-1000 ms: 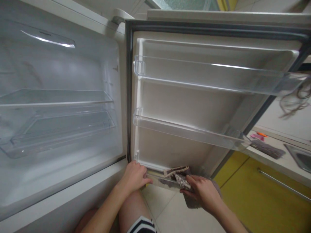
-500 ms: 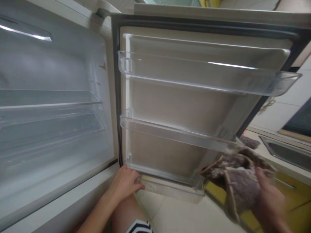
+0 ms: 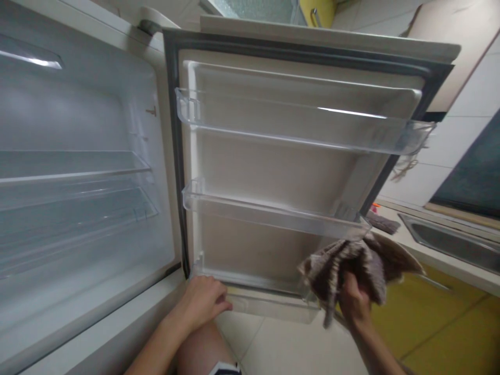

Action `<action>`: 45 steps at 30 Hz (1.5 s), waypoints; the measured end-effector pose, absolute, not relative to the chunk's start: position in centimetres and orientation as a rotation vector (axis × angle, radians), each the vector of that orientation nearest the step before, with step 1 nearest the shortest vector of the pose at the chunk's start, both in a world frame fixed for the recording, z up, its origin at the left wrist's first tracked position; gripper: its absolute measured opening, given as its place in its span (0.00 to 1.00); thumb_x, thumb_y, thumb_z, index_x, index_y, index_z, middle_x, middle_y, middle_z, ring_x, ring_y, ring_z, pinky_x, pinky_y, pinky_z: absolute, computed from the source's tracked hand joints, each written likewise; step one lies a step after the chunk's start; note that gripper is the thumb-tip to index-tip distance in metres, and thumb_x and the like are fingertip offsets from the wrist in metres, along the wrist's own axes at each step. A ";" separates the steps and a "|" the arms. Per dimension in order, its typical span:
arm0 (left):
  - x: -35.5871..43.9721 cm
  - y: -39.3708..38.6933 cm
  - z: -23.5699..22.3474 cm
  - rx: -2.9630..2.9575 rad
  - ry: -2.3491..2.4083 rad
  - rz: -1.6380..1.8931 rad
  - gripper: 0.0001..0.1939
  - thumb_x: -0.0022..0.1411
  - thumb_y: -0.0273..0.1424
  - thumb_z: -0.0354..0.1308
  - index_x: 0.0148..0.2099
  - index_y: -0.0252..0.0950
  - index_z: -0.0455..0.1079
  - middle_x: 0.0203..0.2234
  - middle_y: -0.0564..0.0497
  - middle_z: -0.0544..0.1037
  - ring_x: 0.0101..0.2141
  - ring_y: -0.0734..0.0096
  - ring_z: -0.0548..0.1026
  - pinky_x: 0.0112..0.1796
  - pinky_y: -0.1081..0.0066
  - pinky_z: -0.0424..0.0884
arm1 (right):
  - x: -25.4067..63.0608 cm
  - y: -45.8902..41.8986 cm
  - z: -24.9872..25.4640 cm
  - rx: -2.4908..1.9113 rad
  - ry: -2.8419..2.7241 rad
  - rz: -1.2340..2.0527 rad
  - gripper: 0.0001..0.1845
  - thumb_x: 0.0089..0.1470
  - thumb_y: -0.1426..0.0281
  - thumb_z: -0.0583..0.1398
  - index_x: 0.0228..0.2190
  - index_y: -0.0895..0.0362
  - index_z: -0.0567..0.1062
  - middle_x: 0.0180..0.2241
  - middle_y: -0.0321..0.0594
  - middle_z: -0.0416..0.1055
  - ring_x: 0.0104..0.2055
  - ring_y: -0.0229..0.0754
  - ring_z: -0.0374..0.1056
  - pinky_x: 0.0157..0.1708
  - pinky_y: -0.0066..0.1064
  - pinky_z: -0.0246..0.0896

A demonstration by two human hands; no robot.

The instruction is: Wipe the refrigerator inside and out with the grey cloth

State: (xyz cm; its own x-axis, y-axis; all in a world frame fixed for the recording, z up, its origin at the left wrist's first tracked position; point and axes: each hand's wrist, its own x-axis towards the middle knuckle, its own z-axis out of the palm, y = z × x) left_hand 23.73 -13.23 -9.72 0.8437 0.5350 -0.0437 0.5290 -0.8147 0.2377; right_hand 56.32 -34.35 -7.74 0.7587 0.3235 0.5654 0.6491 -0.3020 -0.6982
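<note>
An open fridge door [image 3: 281,172] faces me, with clear door bins [image 3: 273,216] that hold nothing. My left hand [image 3: 203,302] grips the left end of the lowest door bin [image 3: 269,307], its fingers curled over the rim. My right hand [image 3: 355,307] is closed on a bunched grey-brown cloth [image 3: 347,265]. The cloth is raised just below the right end of the middle bin, in front of the door's lower right corner.
The fridge compartment [image 3: 78,172] at left stands open with clear shelves. To the right are a counter with a steel sink [image 3: 449,239], another cloth [image 3: 385,224] on it, and yellow cabinet fronts [image 3: 437,323] below. My knee [image 3: 203,349] is under the door.
My right hand lifted the cloth out of the lowest bin, swung it right, then brought it back up near the middle bin's right end. The left hand stayed put.
</note>
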 end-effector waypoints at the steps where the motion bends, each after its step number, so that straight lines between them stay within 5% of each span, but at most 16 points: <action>1: 23.7 -13.2 -9.9 2.781 0.816 0.059 0.16 0.67 0.45 0.63 0.40 0.39 0.84 0.40 0.39 0.87 0.46 0.42 0.84 0.46 0.55 0.74 | 55.9 -32.9 -7.4 -1.908 -0.704 -0.374 0.47 0.57 0.34 0.50 0.54 0.63 0.74 0.53 0.59 0.75 0.65 0.63 0.63 0.68 0.53 0.56; 5: 23.4 -13.1 -10.6 2.775 0.830 0.086 0.15 0.67 0.44 0.64 0.40 0.39 0.84 0.40 0.40 0.87 0.47 0.43 0.83 0.46 0.54 0.73 | 55.9 -28.9 -5.2 -1.929 -0.552 -0.356 0.53 0.47 0.29 0.57 0.50 0.65 0.77 0.53 0.67 0.75 0.66 0.70 0.64 0.64 0.56 0.60; 9: 23.4 -13.4 -10.6 2.763 0.845 0.078 0.14 0.68 0.43 0.63 0.41 0.40 0.84 0.41 0.41 0.87 0.48 0.45 0.83 0.48 0.54 0.73 | 56.8 -28.0 -4.4 -1.817 -0.480 -0.871 0.60 0.45 0.26 0.58 0.51 0.71 0.76 0.53 0.76 0.73 0.60 0.72 0.69 0.61 0.57 0.62; 14: 23.9 -13.8 -10.4 2.787 0.831 0.030 0.14 0.70 0.42 0.62 0.43 0.39 0.84 0.43 0.40 0.87 0.48 0.43 0.83 0.49 0.52 0.74 | 56.8 -29.0 -6.7 -1.819 -0.611 -0.887 0.50 0.55 0.32 0.58 0.55 0.64 0.76 0.55 0.63 0.74 0.64 0.65 0.66 0.68 0.56 0.55; 18: 24.3 -14.1 -10.4 2.808 0.830 0.039 0.15 0.70 0.42 0.61 0.43 0.38 0.84 0.42 0.39 0.87 0.48 0.42 0.83 0.48 0.52 0.75 | 57.4 -30.2 -8.8 -1.919 -0.724 -0.721 0.49 0.51 0.31 0.58 0.51 0.62 0.78 0.53 0.60 0.76 0.64 0.68 0.65 0.71 0.60 0.47; 25: 24.3 -14.1 -11.1 2.761 0.913 0.122 0.15 0.68 0.45 0.64 0.42 0.41 0.84 0.41 0.42 0.87 0.47 0.44 0.83 0.48 0.54 0.74 | 56.9 -32.1 -5.0 -1.801 -0.740 -0.314 0.37 0.46 0.39 0.68 0.39 0.60 0.79 0.38 0.51 0.80 0.41 0.54 0.75 0.49 0.44 0.71; 33: 24.6 -14.3 -10.8 2.766 0.943 0.085 0.16 0.69 0.45 0.61 0.42 0.41 0.84 0.41 0.42 0.87 0.46 0.44 0.83 0.46 0.56 0.73 | 57.2 -29.1 0.3 -1.586 -0.773 -0.667 0.43 0.50 0.47 0.66 0.60 0.59 0.70 0.53 0.52 0.76 0.53 0.52 0.73 0.61 0.46 0.65; 45: 26.6 -13.6 -11.6 2.789 0.988 0.075 0.16 0.71 0.45 0.59 0.45 0.41 0.83 0.42 0.43 0.86 0.48 0.45 0.82 0.47 0.55 0.73 | 60.1 -25.8 -2.2 -1.752 -0.744 -0.599 0.40 0.49 0.37 0.62 0.43 0.62 0.80 0.42 0.59 0.80 0.42 0.57 0.75 0.46 0.45 0.70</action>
